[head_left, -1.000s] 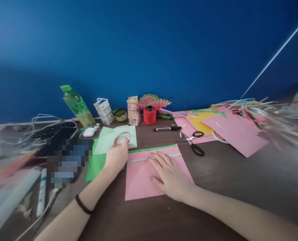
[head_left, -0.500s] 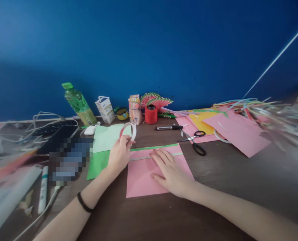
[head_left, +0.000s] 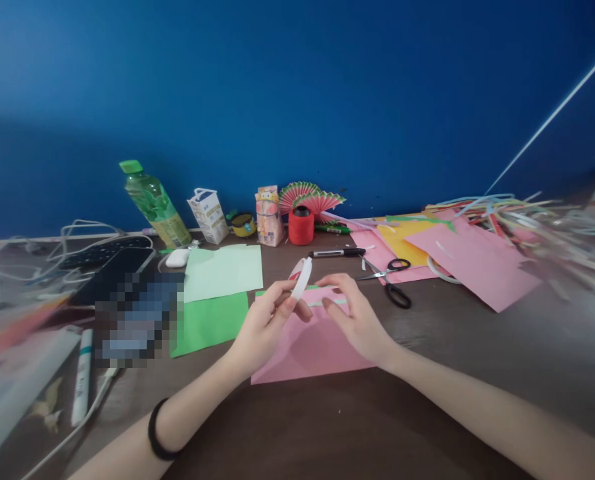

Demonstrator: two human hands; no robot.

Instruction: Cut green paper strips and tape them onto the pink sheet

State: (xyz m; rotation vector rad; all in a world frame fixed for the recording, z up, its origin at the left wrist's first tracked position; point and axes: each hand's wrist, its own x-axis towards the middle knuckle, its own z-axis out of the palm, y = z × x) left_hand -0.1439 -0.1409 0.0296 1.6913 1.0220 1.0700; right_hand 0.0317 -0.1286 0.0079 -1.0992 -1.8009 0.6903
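Note:
My left hand is closed on a white roll of tape with a red patch inside its ring, held upright over the pink paper. To the right of the roll, my right hand is over the paper's upper right part. Its fingers are bent, and a gap separates thumb and forefinger. A pale strip of tape runs across the pink paper near its far edge, where a narrow green border shows. Both hands cover parts of the strip. Left of this lies a green sheet, partly under a pale green sheet.
Black-handled scissors and a black marker lie beyond my right hand. Pink and yellow papers are at the right. A green bottle, small cartons and a red spool line the wall. Phones and cables fill the left side.
My left hand has brought the tape roll right and nearer, over the pink paper. My right hand has lifted from lying flat, and its fingers have curled.

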